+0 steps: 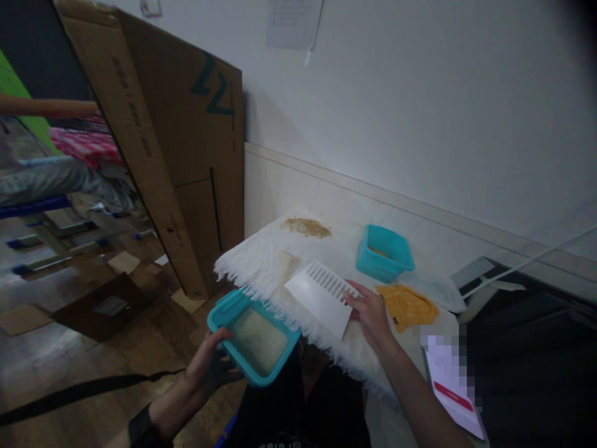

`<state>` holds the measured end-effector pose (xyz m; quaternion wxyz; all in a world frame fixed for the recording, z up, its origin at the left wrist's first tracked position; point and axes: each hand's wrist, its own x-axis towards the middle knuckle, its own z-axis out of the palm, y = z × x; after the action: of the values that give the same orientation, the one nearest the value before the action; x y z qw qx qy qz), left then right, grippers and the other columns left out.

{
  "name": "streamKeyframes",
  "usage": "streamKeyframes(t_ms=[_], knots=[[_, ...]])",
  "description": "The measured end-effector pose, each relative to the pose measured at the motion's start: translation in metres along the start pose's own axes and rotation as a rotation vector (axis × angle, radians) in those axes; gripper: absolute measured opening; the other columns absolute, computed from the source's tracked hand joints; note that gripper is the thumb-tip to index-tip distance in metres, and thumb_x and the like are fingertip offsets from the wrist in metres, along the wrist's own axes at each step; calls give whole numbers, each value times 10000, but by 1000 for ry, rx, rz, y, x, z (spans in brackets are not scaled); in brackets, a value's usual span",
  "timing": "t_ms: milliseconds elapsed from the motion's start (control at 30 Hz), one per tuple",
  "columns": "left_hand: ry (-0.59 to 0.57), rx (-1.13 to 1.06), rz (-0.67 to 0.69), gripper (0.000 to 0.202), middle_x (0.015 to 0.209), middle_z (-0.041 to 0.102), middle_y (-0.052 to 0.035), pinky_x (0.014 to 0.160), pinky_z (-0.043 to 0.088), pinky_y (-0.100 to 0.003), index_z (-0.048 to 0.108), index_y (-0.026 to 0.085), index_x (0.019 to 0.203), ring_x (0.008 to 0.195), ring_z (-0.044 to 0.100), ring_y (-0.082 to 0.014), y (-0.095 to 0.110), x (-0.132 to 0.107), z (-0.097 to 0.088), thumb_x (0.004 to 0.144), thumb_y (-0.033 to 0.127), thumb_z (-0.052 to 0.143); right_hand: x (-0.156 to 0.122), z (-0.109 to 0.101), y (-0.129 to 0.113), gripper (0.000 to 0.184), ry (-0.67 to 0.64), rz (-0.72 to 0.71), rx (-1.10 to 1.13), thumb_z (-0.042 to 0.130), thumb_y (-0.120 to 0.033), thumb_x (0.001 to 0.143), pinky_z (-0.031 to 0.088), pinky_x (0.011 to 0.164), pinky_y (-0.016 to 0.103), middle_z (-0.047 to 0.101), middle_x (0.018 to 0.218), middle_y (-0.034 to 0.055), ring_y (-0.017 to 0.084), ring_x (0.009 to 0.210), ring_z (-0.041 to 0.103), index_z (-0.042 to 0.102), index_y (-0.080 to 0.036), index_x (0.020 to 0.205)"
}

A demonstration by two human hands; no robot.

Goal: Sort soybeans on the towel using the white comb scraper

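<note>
My left hand [212,364] grips a teal plastic container [262,381] by its left side, thumb over the rim. White grains that look like rice [261,336] lie inside it, and it is held at the table's front edge. In my right hand [368,308] is a flat white plastic piece with a row of slots [317,298], resting low over the cloth. Beside its left end lies a small pale heap of grains [288,264]. Farther back sits a spread of tan grains or beans [308,227]. A second teal container [385,255] holds some tan contents.
A fringed white cloth [254,258] covers the table against the wall. Right of my right hand lie a yellow bag or cloth [410,306] and a phone-like screen [450,386]. A tall cardboard box [186,137] stands left; beyond it shows another person's arm [51,107].
</note>
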<state>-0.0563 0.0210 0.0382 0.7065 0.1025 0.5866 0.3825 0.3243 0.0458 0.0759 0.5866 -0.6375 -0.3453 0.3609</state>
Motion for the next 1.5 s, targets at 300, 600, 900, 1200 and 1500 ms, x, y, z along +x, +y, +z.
streamKeyframes(t_ms=[300,600,900,1200,1500], knots=[[-6,8,-5,205,844,643,-11,658,661,-438,564,291,1065,707,721,-290,3,-3,2,934,313,720,-23,14,18,755,-55,46,44,1061,-612,557,614,530,372,805,694,44,277,610,744,934,-194,1173],[-13,21,5,267,871,675,-23,679,696,-481,565,290,1152,739,751,-316,3,-1,0,939,317,723,11,2,-7,798,44,-9,48,1055,-555,511,649,611,425,828,737,54,302,669,770,914,-182,1202],[2,2,27,296,897,683,-33,678,707,-498,568,289,1145,737,759,-319,8,3,-2,906,297,742,22,17,4,708,69,20,63,1018,-489,491,626,554,390,812,709,36,274,618,748,913,-177,1118],[-7,-19,44,269,868,684,-28,633,694,-465,604,278,1104,701,743,-299,6,3,-6,896,298,774,6,18,-3,759,49,5,85,1062,-529,490,626,542,373,795,680,27,266,605,742,925,-177,1148],[22,-6,21,278,848,666,-22,604,688,-466,558,293,1082,689,731,-304,10,1,-2,886,300,754,-31,44,5,742,-106,73,86,1092,-552,515,600,500,335,778,648,18,241,569,724,930,-170,1131]])
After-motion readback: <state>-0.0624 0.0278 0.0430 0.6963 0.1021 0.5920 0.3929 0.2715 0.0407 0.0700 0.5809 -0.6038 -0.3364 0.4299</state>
